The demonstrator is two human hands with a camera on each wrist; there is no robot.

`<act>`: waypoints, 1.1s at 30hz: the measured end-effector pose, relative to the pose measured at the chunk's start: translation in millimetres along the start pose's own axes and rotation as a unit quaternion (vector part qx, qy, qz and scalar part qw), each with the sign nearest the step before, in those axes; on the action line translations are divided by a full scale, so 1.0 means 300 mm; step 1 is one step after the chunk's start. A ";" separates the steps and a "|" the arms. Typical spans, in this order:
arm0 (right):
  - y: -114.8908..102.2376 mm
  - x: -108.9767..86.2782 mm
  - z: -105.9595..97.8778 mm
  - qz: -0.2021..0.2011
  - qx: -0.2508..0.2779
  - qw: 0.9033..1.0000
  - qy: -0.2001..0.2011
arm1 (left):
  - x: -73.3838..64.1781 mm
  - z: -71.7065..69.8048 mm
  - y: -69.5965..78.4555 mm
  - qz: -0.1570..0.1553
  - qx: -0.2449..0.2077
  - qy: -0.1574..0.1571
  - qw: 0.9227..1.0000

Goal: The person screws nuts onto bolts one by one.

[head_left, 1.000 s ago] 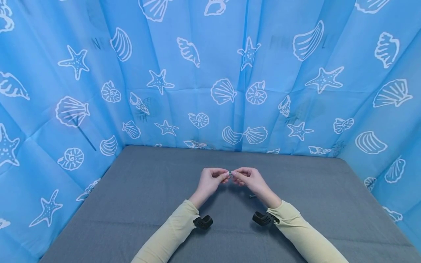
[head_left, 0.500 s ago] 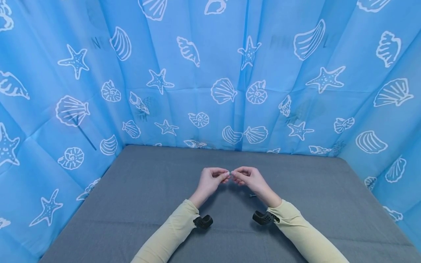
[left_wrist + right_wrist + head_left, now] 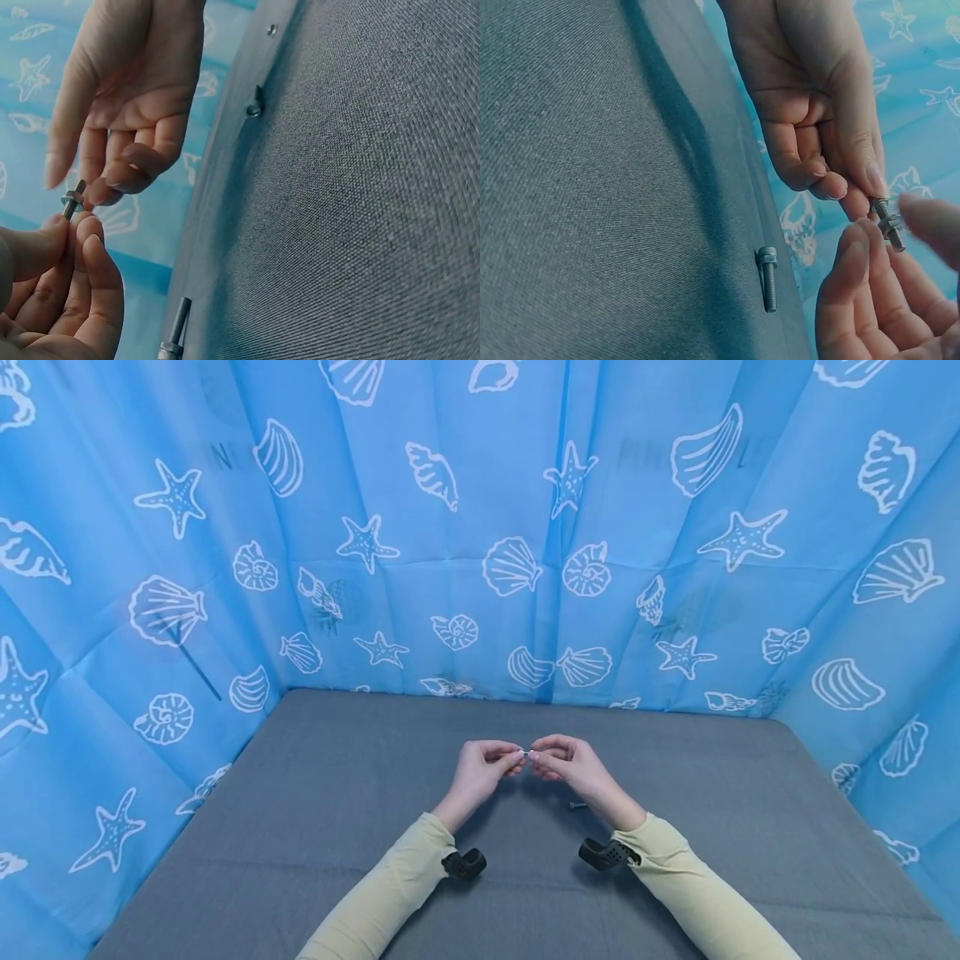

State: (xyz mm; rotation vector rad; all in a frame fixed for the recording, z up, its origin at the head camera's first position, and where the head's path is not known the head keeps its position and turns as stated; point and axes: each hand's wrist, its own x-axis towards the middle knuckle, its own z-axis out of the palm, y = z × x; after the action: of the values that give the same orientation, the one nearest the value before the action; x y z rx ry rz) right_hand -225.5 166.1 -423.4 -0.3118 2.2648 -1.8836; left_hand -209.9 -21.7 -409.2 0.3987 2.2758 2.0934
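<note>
In the head view both hands meet above the middle of the table. My left hand pinches a small metal bolt between thumb and index finger, near its head. A hex nut sits partway along the threaded shaft, which points toward the right hand. My right hand is at the threaded end. Its thumb stands apart from the nut in both wrist views, while its index fingertip is right beside the nut. The other right fingers are bent loosely.
Another bolt with a hex head lies on the grey cloth. More small hardware shows in the left wrist view: a bolt, a bolt-like piece and a tiny metal piece. A blue shell-print curtain encloses the table.
The right hand has risen slightly, its index finger and thumb now a little further apart. The left hand keeps its pinch on the bolt, almost in place.
</note>
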 end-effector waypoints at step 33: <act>-0.008 -0.006 -0.010 -0.005 0.017 1.000 -0.014 | 0.001 0.006 0.006 0.004 -0.005 0.004 1.000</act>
State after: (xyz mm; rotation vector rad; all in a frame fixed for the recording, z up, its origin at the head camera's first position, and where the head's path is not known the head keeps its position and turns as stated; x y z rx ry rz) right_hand -224.3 168.9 -420.6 -0.3449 2.2147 -1.9081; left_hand -209.4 -19.6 -407.5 0.4015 2.2708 2.1140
